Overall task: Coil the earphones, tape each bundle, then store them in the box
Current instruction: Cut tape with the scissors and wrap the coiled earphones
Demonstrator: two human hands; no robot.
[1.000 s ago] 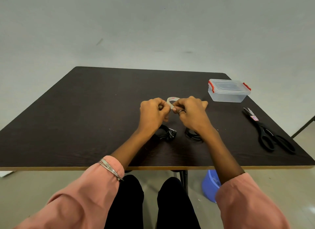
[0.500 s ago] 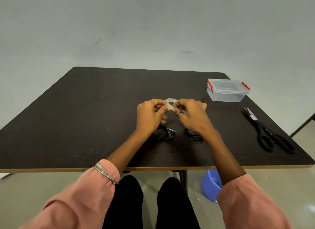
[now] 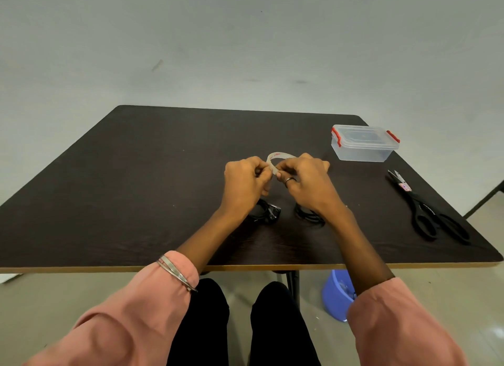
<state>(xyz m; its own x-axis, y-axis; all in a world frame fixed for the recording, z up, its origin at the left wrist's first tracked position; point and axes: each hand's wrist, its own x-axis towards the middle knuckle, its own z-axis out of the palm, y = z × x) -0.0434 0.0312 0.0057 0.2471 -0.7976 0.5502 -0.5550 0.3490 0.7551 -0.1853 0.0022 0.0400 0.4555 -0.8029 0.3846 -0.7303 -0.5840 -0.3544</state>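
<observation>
A thin whitish roll of tape is held up over the middle of the dark table. My left hand and my right hand both pinch it, fingertips meeting at its near edge. Two coiled black earphone bundles lie on the table below the hands: the left bundle under my left wrist, the right bundle partly hidden by my right wrist. The clear plastic box with red clips stands shut at the back right.
Black scissors lie near the right edge of the table, with a small snipper just beyond their tips. A blue bucket sits on the floor under the table's front edge, right of my knees.
Both hands stay on the tape roll with small finger shifts; the fingertips have closed together on its near edge. The earphone bundles, box and scissors have not moved.
</observation>
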